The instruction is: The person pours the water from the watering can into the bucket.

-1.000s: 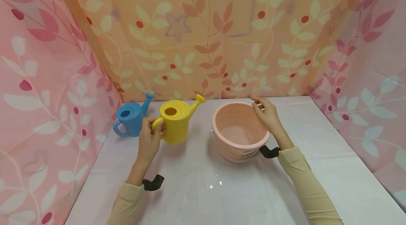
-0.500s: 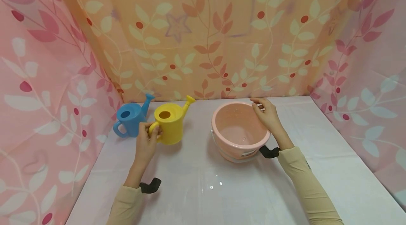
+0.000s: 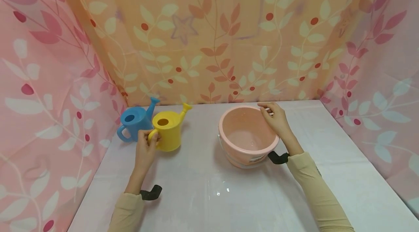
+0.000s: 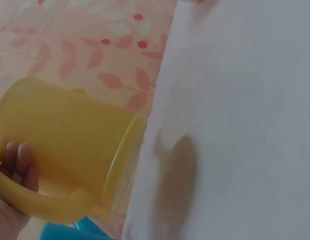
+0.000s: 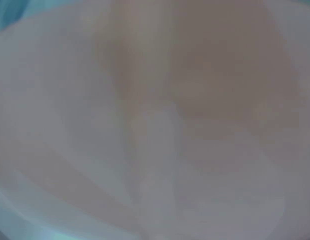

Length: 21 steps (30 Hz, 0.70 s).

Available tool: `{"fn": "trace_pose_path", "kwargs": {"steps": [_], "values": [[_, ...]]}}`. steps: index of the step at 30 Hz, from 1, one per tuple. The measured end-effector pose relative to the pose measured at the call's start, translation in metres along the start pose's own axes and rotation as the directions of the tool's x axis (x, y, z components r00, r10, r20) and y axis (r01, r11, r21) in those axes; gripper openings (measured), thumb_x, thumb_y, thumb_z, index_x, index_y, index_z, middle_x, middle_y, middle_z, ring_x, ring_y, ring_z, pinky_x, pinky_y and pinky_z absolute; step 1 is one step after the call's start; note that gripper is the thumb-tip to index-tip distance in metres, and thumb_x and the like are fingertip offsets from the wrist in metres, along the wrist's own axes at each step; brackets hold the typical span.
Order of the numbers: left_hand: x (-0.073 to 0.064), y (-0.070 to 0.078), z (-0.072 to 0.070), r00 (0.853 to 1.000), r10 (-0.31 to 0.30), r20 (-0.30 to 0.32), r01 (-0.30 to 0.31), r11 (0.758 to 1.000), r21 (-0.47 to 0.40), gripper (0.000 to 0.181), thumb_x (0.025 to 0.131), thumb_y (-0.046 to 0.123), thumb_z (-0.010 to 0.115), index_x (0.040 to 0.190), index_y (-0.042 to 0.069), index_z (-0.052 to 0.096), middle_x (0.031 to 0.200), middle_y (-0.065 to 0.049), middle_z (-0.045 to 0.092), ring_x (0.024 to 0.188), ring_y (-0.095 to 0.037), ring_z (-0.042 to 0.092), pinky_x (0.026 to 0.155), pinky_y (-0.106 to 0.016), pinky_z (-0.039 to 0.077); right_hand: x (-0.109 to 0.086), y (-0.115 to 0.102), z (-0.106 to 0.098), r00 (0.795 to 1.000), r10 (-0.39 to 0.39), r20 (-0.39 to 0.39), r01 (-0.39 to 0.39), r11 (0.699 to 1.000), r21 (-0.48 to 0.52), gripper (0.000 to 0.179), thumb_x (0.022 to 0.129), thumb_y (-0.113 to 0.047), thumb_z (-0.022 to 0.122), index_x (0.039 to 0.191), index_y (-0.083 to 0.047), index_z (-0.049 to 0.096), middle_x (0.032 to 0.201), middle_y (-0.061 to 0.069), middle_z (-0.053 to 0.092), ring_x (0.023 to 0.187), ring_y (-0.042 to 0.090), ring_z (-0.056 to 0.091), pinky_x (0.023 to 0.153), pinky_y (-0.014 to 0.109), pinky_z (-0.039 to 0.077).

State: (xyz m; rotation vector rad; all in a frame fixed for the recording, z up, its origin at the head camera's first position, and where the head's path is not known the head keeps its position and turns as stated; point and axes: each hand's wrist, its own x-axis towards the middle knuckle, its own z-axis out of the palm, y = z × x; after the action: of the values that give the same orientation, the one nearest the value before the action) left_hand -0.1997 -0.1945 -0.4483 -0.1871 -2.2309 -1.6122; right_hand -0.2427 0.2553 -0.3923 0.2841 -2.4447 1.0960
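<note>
By its handle, my left hand (image 3: pixel 146 149) holds a yellow watering can (image 3: pixel 170 135) at the left of the table. In the left wrist view the can (image 4: pixel 64 135) is raised off the white surface, its shadow apart from it, and my fingers curl through the handle. Just behind and left stands a blue watering can (image 3: pixel 135 123), partly hidden by the hand and the yellow can. At centre right is a pink bucket (image 3: pixel 229 154), with small droplets inside. My right hand (image 3: pixel 276 120) holds its right rim between thumb and fingers. The right wrist view is a close blur.
A white cloth (image 3: pixel 203 203) covers the table, with shiny wet spots (image 3: pixel 219 192) near the middle. Patterned fabric walls (image 3: pixel 196 43) close in the back and both sides. A black wrist mount (image 3: pixel 278 158) sits close against the bucket's right side.
My left hand has carried the yellow watering can leftward and slightly nearer to me, beside the blue one. My right hand and the pink bucket have stayed put.
</note>
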Motion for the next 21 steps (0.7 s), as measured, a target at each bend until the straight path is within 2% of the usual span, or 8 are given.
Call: {"fn": "trace_pose_path", "kwargs": {"steps": [5,8,12,14,16,19,21], "values": [[0.0,-0.007,-0.004,0.999,-0.046,-0.006,0.046,0.999,0.015,0.029,0.097,0.018,0.047,0.116,-0.002,0.037,0.103,-0.016,0.056,0.086,-0.006,0.059,0.078,-0.017,0.05,0.0,0.0,0.0,1.0,0.0,0.0,0.0,1.0,0.002,0.027,0.093,-0.017,0.056,0.115,-0.002,0.063,0.106,0.017,0.059,0.083,0.028,0.06,0.071,0.025,0.048],[-0.001,0.0,-0.006,0.996,-0.093,-0.003,0.093,0.996,0.019,0.029,0.097,0.016,0.047,0.117,-0.003,0.035,0.106,-0.016,0.055,0.09,-0.011,0.06,0.08,-0.02,0.05,0.0,0.0,0.0,1.0,0.001,0.0,-0.001,1.0,-0.001,0.027,0.093,-0.017,0.056,0.115,-0.003,0.063,0.105,0.016,0.058,0.083,0.028,0.06,0.07,0.018,0.045],[-0.002,-0.004,-0.009,0.994,-0.105,-0.013,0.106,0.994,0.042,0.031,0.098,0.017,0.046,0.118,-0.003,0.034,0.108,-0.016,0.054,0.094,-0.022,0.061,0.081,-0.02,0.05,0.0,0.0,0.0,1.0,0.005,0.001,-0.005,1.0,-0.003,0.026,0.093,-0.017,0.056,0.114,-0.003,0.064,0.105,0.016,0.058,0.083,0.028,0.06,0.072,0.026,0.048],[-0.001,-0.016,-0.009,0.996,-0.086,-0.027,0.087,0.995,0.046,0.033,0.098,0.021,0.046,0.118,-0.002,0.035,0.108,-0.016,0.055,0.094,-0.02,0.061,0.08,-0.017,0.049,0.0,0.0,-0.001,1.0,0.007,0.001,-0.007,1.0,-0.004,0.026,0.093,-0.017,0.056,0.114,-0.003,0.064,0.104,0.016,0.058,0.083,0.028,0.06,0.073,0.033,0.049],[-0.001,-0.019,-0.01,0.996,-0.083,-0.032,0.084,0.995,0.045,0.033,0.098,0.021,0.046,0.118,-0.002,0.035,0.108,-0.016,0.055,0.093,-0.02,0.061,0.08,-0.015,0.049,0.0,0.0,-0.001,1.0,0.008,0.001,-0.008,1.0,0.0,0.026,0.093,-0.017,0.056,0.114,-0.004,0.064,0.104,0.016,0.058,0.083,0.027,0.06,0.073,0.034,0.05],[-0.001,-0.019,-0.011,0.994,-0.108,-0.034,0.11,0.993,0.051,0.032,0.098,0.021,0.046,0.117,-0.002,0.035,0.108,-0.016,0.055,0.092,-0.014,0.061,0.079,-0.014,0.048,0.0,-0.001,-0.001,1.0,0.008,0.0,-0.008,1.0,0.006,0.026,0.093,-0.017,0.056,0.114,-0.003,0.064,0.104,0.016,0.058,0.082,0.028,0.06,0.073,0.037,0.05],[-0.003,-0.013,-0.011,0.992,-0.123,-0.028,0.124,0.991,0.049,0.03,0.098,0.018,0.046,0.117,-0.003,0.035,0.108,-0.017,0.055,0.092,-0.015,0.061,0.08,-0.015,0.048,0.0,-0.002,-0.001,1.0,0.011,0.001,-0.011,1.0,0.011,0.026,0.093,-0.018,0.056,0.114,-0.003,0.064,0.104,0.017,0.058,0.083,0.029,0.06,0.074,0.041,0.05]]}}
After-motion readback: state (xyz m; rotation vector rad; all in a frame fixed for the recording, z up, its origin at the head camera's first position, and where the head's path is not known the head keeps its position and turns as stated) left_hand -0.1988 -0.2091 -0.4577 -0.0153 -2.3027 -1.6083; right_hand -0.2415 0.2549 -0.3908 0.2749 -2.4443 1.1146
